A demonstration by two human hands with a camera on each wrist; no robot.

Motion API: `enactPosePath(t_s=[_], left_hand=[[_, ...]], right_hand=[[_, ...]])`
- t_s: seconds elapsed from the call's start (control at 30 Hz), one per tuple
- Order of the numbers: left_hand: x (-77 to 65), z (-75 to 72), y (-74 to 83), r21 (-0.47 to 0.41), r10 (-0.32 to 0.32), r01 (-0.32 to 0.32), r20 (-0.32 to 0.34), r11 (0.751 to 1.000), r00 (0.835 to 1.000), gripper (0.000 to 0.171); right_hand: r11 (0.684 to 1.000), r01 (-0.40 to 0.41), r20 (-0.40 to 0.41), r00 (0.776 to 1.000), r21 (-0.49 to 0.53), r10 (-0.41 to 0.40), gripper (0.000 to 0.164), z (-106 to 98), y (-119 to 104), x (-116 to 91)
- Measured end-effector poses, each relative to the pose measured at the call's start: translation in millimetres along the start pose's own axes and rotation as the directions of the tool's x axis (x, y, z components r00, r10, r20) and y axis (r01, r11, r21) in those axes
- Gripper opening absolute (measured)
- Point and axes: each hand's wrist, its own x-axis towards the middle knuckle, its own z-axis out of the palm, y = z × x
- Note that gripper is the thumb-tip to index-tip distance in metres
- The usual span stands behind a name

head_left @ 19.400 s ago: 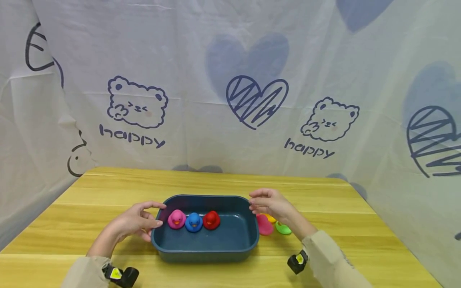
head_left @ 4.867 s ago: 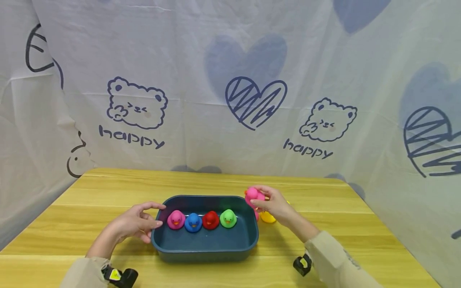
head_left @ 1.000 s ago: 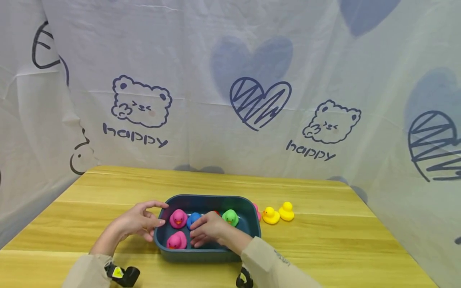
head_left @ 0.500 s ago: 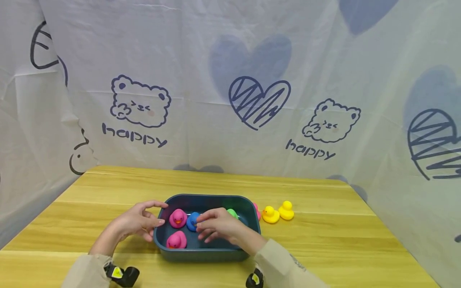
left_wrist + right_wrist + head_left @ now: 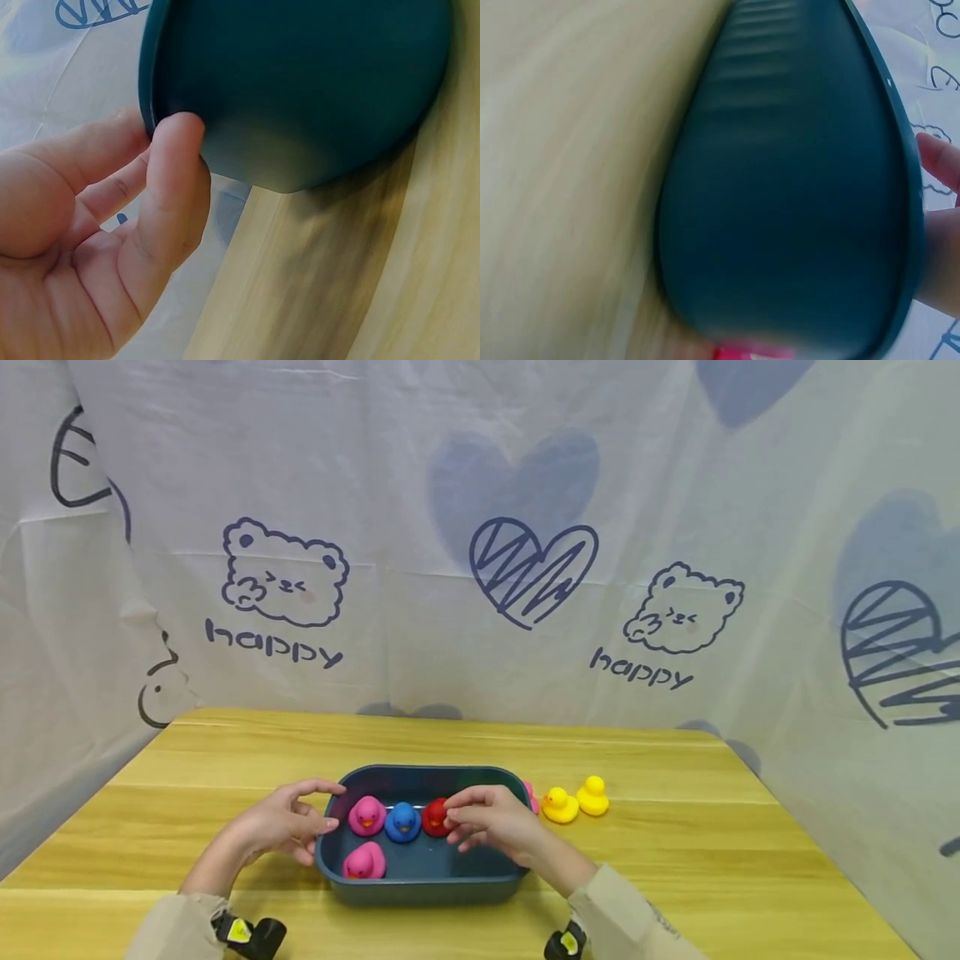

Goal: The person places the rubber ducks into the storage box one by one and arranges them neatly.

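Note:
A dark teal plastic tub (image 5: 420, 893) stands on the table. My left hand (image 5: 281, 822) grips its left rim; in the left wrist view the fingers (image 5: 176, 161) touch the outer wall. Over the tub's right half my right hand (image 5: 495, 827) hovers with relaxed fingers, holding nothing. Inside, a pink rubber duck (image 5: 367, 817), a blue rubber duck (image 5: 402, 823) and a red rubber duck (image 5: 435, 817) make a back row. The right hand partly covers the red one and hides the area beyond. Another pink rubber duck (image 5: 364, 862) lies at the front left.
Right of the tub, a yellow rubber duck (image 5: 559, 806) and a second yellow duck (image 5: 592, 796) stand on the wooden table (image 5: 675, 843). A pink thing (image 5: 532, 797) shows partly behind the tub's right end. A printed cloth (image 5: 405, 610) hangs behind.
Over the last second my right hand has moved right, away from the front pink duck, uncovering the blue and red ducks and covering the green one. The left hand stays at the rim.

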Motion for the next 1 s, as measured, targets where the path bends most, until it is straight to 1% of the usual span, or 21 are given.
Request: enactPosePath(t_s=[0.1, 0.27, 0.37, 0.6, 0.83, 1.0], left_hand=[[-0.8, -0.3, -0.1, 0.001, 0.004, -0.004, 0.001, 1.000, 1.000, 0.056], [-1.1, -0.3, -0.4, 0.004, 0.010, -0.010, 0.004, 1.000, 1.000, 0.055], [-0.7, -0.4, -0.7, 0.006, 0.011, -0.011, 0.005, 1.000, 1.000, 0.056], [-0.1, -0.7, -0.6, 0.003, 0.010, -0.010, 0.008, 1.000, 1.000, 0.056], [-0.7, 0.2, -0.4, 0.001, 0.008, -0.008, 0.004, 1.000, 1.000, 0.056], [-0.4, 0.2, -0.5, 0.002, 0.005, -0.005, 0.002, 1.000, 1.000, 0.056]], right_hand=[[1.000, 0.016, -0.001, 1.000, 0.009, -0.016, 0.024, -8.2, -2.3, -4.1], [1.000, 0.011, -0.037, 0.999, -0.012, -0.011, 0.015, -21.9, -6.0, -10.6], [1.000, 0.011, -0.050, 0.999, -0.023, -0.012, 0.017, -30.0, -7.2, -15.1], [1.000, 0.024, -0.084, 0.996, 0.005, -0.023, 0.008, -46.4, -12.0, -26.9], [0.998, 0.057, -0.129, 0.990, -0.006, -0.057, 0.009, -59.6, -16.4, -36.0], [0.996, 0.069, -0.159, 0.984, -0.051, -0.077, 0.015, -71.6, -13.0, -38.6]])
